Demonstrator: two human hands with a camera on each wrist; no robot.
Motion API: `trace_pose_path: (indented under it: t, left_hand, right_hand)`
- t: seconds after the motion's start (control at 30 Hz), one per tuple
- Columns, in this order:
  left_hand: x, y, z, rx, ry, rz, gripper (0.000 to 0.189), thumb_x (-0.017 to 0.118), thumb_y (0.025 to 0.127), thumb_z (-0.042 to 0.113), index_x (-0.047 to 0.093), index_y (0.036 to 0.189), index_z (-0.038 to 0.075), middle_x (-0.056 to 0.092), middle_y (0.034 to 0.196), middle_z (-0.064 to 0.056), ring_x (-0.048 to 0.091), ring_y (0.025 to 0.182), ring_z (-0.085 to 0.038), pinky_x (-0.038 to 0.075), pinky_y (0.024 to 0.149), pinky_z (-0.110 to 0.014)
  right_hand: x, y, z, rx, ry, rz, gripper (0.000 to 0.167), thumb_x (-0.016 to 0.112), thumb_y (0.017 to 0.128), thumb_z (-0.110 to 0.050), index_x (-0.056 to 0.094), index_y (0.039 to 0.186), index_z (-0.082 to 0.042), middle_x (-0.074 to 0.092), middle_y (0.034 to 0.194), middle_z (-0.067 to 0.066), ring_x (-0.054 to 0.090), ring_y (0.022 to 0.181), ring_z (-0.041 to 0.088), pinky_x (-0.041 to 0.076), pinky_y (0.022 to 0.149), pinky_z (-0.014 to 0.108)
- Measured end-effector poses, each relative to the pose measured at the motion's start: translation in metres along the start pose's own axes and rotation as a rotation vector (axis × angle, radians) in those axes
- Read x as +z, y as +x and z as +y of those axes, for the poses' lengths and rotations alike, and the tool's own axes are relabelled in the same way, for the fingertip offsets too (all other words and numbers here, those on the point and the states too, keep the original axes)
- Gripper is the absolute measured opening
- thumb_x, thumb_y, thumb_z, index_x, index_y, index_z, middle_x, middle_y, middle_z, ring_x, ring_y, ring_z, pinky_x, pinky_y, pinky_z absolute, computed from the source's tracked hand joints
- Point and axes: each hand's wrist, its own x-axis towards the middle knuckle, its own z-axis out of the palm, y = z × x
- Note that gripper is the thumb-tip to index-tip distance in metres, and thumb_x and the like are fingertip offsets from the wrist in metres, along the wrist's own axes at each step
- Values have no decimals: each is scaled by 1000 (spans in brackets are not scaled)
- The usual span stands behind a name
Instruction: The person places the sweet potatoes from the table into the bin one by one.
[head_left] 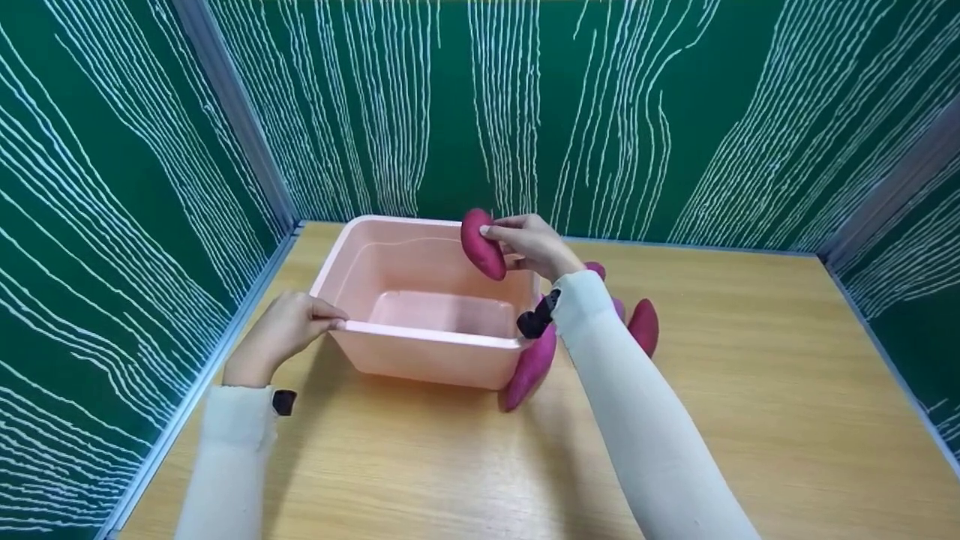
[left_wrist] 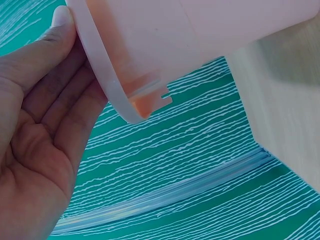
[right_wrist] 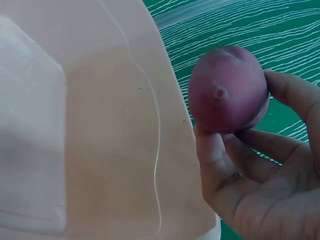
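A pink plastic tub point(head_left: 420, 360) stands on the table, and no objects show on its floor. My left hand point(head_left: 289, 330) pinches the tub's near left corner by the rim; in the left wrist view the thumb point(left_wrist: 62, 22) lies on one side of the rim and the fingers on the other. With thumb and fingers, my right hand point(head_left: 534, 244) grips a reddish-purple sweet potato point(head_left: 482, 244) over the tub's far right part. In the right wrist view the sweet potato point(right_wrist: 225, 90) appears end-on, beside the tub's rim.
Several more sweet potatoes lie right of the tub: a purple one point(head_left: 531, 371) against its side, a red one point(head_left: 644, 328) farther right, others partly hidden behind the right arm. Green walls point(head_left: 450, 97) with white wavy lines enclose the wooden table point(head_left: 750, 390) at the back and sides.
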Motion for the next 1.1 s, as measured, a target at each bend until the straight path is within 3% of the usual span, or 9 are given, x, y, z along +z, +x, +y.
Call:
trace_pose_path:
  t: [0.17, 0.53, 0.87, 1.1]
  left_hand:
    - [0, 0, 0, 34, 33, 16, 20, 70, 87, 10, 75, 105, 4, 73, 103, -16, 66, 89, -29, 55, 89, -47]
    - [1, 0, -1, 41, 29, 17, 20, 70, 86, 11, 75, 105, 5, 73, 104, -17, 67, 91, -30, 54, 91, -49]
    - [0, -2, -1, 6, 13, -5, 22, 70, 87, 11, 74, 107, 6, 72, 106, -17, 66, 96, -34, 52, 92, -51]
    - [0, -2, -1, 40, 42, 18, 21, 71, 86, 11, 74, 106, 5, 72, 104, -18, 64, 91, -32, 54, 90, -50]
  right_hand:
    - [2, 1, 2, 16, -2, 20, 54, 70, 88, -32, 53, 134, -10, 61, 118, 10, 59, 106, 26, 57, 84, 32]
    - [5, -2, 4, 9, 2, 46, 51, 67, 91, -27, 51, 136, -11, 56, 133, 10, 61, 107, 25, 56, 91, 35]
    - [0, -7, 2, -7, 10, 22, 49, 66, 92, -25, 52, 136, -9, 58, 132, 12, 64, 104, 24, 57, 90, 35]
    - [-6, -15, 1, -2, 11, 24, 46, 67, 91, -27, 55, 132, -12, 60, 128, 9, 65, 104, 22, 58, 87, 33]
